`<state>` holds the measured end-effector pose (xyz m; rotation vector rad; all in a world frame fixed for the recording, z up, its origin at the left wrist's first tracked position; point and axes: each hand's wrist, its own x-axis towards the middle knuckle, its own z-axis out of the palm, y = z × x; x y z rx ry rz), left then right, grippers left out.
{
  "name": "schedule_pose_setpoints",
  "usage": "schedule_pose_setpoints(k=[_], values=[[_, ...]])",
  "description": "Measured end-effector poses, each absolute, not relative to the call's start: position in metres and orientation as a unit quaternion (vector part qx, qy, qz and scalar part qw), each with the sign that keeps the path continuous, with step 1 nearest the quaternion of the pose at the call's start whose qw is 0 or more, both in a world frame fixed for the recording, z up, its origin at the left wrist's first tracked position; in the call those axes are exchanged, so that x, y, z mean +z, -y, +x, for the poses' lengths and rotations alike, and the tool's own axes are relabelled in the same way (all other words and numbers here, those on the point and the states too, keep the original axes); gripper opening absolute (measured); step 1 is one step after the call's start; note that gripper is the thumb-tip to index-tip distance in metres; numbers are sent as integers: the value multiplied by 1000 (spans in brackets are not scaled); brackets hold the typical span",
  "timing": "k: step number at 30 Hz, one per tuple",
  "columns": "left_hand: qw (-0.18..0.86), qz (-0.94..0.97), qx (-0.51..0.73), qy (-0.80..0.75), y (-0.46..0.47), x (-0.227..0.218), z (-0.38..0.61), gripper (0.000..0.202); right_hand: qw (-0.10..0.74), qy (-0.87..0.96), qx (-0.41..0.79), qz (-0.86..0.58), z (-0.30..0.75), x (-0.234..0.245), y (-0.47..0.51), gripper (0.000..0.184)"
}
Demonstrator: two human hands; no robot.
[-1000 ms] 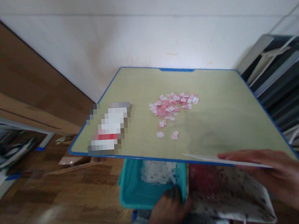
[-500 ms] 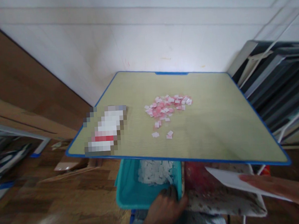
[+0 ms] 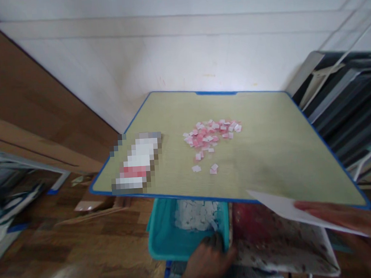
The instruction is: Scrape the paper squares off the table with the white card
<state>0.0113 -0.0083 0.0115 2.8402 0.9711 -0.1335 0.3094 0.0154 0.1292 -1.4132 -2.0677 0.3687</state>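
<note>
My right hand, at the lower right, grips a white sheet of paper between thumb and fingers; the sheet's far corner lies over the near edge of the table. My left hand is at the near right corner of a teal plastic basket, its fingers curled down inside; what they hold, if anything, is hidden. Flat whitish pieces lie in the basket. Small pink and white square pieces sit in a loose pile on the table, with a few scattered nearer.
The pale yellow-green table has a blue rim and stands against a white wall. A blurred-out white and red object lies at its left. A stained, padded seat is beside the basket. Dark folded panels lean at right.
My right hand has raised the paper, so its corner now overlaps the table's near edge. My left hand has drawn back slightly toward me in the basket. The view has shifted a little.
</note>
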Motion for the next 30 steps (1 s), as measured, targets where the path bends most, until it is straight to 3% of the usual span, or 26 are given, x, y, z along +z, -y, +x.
schedule_pose_setpoints(k=[3, 7, 13, 21, 27, 30], values=[[60, 943, -23, -327, 11, 7, 11, 30, 272, 850, 202, -404, 258, 169, -61, 40], [38, 946, 8, -321, 15, 1, 11, 31, 275, 877, 163, -358, 217, 163, -86, 37], [37, 936, 50, -346, 15, 0, 14, 29, 242, 897, 130, -345, 192, 152, -98, 32], [46, 936, 47, -346, 13, 6, 14, 37, 132, 895, 166, -392, 243, 159, -79, 39], [62, 937, 53, -339, 12, 5, 12, 33, 208, 862, 164, -432, 249, 156, -75, 35], [64, 934, 58, -346, 13, 3, 13, 31, 203, 846, 137, -473, 231, 154, -81, 31]])
